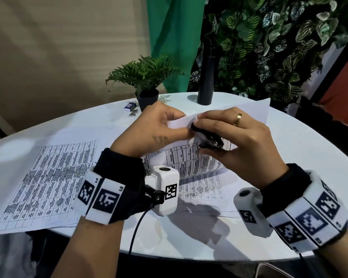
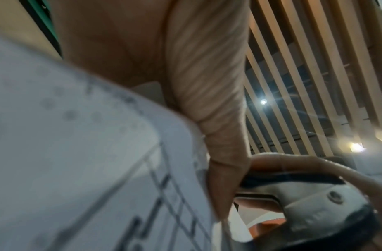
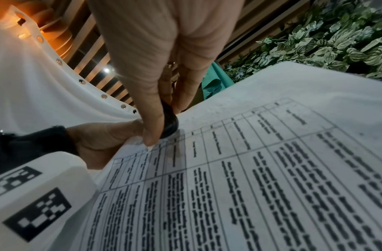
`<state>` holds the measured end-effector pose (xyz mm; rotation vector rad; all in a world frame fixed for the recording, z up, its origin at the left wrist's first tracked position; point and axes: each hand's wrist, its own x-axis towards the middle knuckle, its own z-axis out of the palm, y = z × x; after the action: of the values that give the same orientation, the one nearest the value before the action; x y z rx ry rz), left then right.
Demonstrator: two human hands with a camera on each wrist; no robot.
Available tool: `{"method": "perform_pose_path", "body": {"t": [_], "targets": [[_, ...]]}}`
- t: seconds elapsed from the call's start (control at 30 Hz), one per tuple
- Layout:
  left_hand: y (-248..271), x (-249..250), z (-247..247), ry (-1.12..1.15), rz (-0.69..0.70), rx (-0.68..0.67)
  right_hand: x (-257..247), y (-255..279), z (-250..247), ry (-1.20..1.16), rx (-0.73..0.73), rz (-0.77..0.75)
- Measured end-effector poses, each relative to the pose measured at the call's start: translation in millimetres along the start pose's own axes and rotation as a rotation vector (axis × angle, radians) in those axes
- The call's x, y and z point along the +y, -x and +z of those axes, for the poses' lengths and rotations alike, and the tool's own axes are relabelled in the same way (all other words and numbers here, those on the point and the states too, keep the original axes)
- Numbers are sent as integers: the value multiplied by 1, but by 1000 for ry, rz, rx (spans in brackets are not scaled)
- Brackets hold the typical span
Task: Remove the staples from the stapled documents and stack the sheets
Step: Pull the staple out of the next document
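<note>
My left hand (image 1: 159,125) pinches the top corner of a stapled document (image 1: 201,161) printed with tables, lifted off the white table (image 1: 289,157). My right hand (image 1: 229,133) grips a black staple remover (image 1: 209,140) whose tip sits at that same corner, beside the left thumb. In the right wrist view the staple remover (image 3: 169,122) touches the document (image 3: 271,169) at its upper edge, between thumb and fingers. In the left wrist view the staple remover (image 2: 303,200) shows its metal body next to the blurred document (image 2: 78,152). The staple itself is hidden.
A loose printed sheet (image 1: 44,183) lies flat at the left, another sheet (image 1: 205,191) under the lifted document. At the table's back stand a small potted fern (image 1: 147,83), a black bottle (image 1: 207,77), and a blue staple box (image 1: 130,106) with staple strips (image 1: 134,112).
</note>
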<state>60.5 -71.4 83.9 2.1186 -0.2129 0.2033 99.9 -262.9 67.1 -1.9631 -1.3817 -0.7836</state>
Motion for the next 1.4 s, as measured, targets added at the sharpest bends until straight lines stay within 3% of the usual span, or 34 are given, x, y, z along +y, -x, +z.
{"method": "perform_pose_path", "body": {"t": [0.93,1.23,1.4], "targets": [[8,5,-1,139,-18,-66,-5,-12,1,73,18,-57],[7,-3,-1,20,-36,86,3,1,0,53,35,137],[6,-3,2,-44,-39,193,13,36,3,7,-98,377]]}}
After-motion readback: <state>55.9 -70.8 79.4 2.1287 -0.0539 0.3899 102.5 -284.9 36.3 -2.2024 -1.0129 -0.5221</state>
